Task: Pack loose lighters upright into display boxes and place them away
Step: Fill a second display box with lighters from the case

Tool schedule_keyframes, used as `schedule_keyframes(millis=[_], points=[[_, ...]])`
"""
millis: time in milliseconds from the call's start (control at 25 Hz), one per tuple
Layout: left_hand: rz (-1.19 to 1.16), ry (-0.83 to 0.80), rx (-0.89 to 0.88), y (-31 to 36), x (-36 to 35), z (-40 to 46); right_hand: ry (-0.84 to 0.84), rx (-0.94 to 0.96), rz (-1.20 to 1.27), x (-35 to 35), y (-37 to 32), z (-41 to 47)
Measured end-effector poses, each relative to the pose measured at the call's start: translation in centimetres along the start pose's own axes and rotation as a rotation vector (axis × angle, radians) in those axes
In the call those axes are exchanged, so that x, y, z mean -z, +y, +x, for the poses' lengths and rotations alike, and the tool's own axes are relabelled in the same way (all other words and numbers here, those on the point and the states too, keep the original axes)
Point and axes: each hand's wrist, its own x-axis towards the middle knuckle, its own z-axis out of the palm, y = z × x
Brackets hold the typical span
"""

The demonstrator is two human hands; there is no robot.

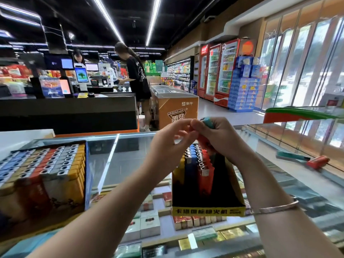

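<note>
While one display box [42, 175] at 9 o'clock stands full of upright lighters, the yellow-fronted box [207, 185] at 6 o'clock on the glass desk [111, 161] holds only yellow, blue and red rows, its right side unfilled. Right hand [221, 138]: grip curled round a teal lighter [208, 122] and a red one above that box; left hand [171, 144] pinches at them. Two smooth plastic loose lighters [305, 159], metal-capped, remain at 3 o'clock.

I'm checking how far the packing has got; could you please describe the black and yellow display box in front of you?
The display box is black cardboard with a yellow front strip bearing black print. It stands upright on the glass counter, partly filled: yellow, blue and red lighters stand upright in rows at its left side, and the right side looks empty. Neither hand touches it.
</note>
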Motion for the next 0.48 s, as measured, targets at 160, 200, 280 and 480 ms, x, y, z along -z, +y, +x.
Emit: schedule_keyframes(millis=[160, 200, 280, 480], points=[[-0.073, 0.079, -0.037, 0.5, 0.0, 0.0, 0.046, 0.028, 0.026, -0.6, -0.1, 0.1], [-0.067, 0.090, -0.035, 0.7, 0.1, 0.1, 0.069, 0.036, 0.029, -0.5, -0.2, 0.1], [-0.056, 0.130, -0.038, 1.0, 0.4, 0.2, 0.169, 0.036, -0.001, -0.2, 0.2, 0.2], [0.078, 0.093, -0.217, 1.9, 0.9, -0.6, 0.456, -0.098, -0.066, 0.7, 1.8, 0.4]])
